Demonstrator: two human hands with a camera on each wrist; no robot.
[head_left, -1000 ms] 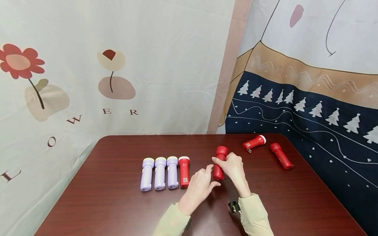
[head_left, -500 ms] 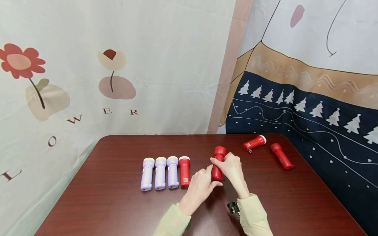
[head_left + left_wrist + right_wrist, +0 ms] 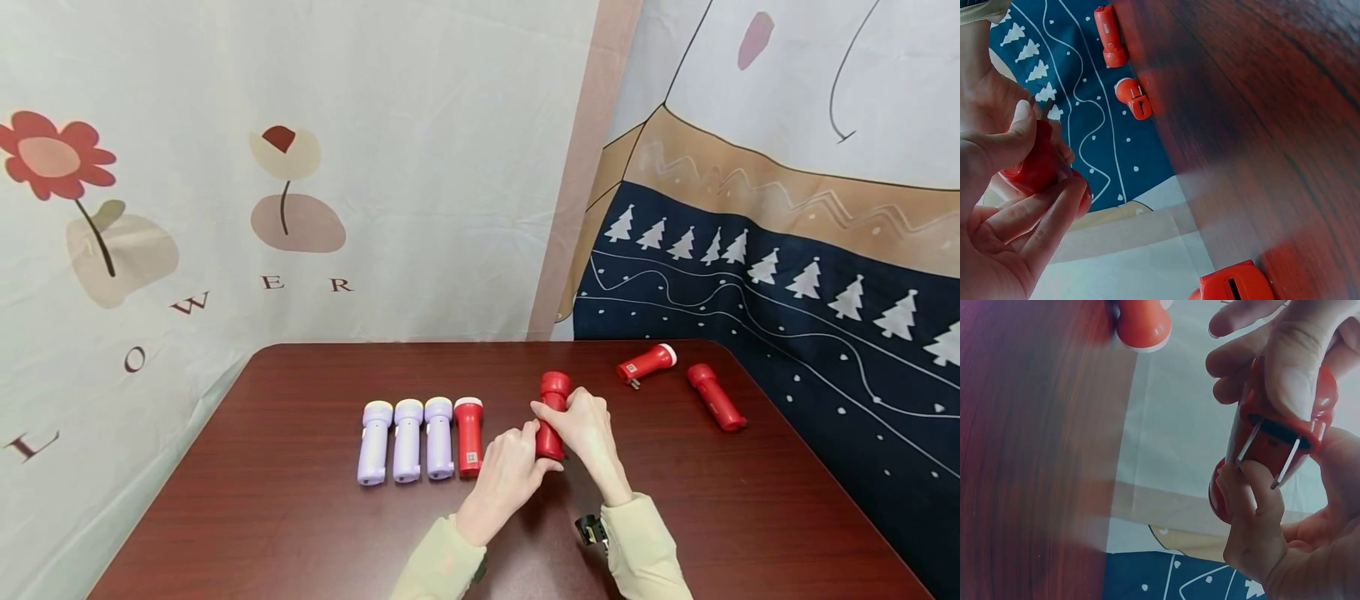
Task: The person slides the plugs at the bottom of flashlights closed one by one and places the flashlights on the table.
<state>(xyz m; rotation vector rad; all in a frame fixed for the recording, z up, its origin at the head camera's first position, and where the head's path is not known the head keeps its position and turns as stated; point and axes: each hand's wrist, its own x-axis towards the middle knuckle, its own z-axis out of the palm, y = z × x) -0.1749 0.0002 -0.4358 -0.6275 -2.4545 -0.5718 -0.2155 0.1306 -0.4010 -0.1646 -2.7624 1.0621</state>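
Both hands hold a red flashlight [image 3: 555, 390] with its wide head pointing away from the person. In the right wrist view, two metal plug prongs [image 3: 1287, 461] stand out from its tail end. My right hand [image 3: 587, 427] grips the body, thumb on the left side and fingers on the right. My left hand [image 3: 507, 468] holds the tail end; in the left wrist view its thumb [image 3: 1017, 132] lies near the prongs and its fingers [image 3: 1047, 215] lie along the side. The right hand partly hides the body.
Left of the hands, three lilac flashlights [image 3: 407, 446] and one red flashlight [image 3: 469, 442] lie in a row on the brown table [image 3: 300, 542]. At the back right lie a red flashlight with a white rim [image 3: 647, 363] and its prongs out, and another red flashlight [image 3: 716, 398].
The held red flashlight has shifted slightly left, with the right hand moving along. The left hand stays almost where it was. The other flashlights have not moved.
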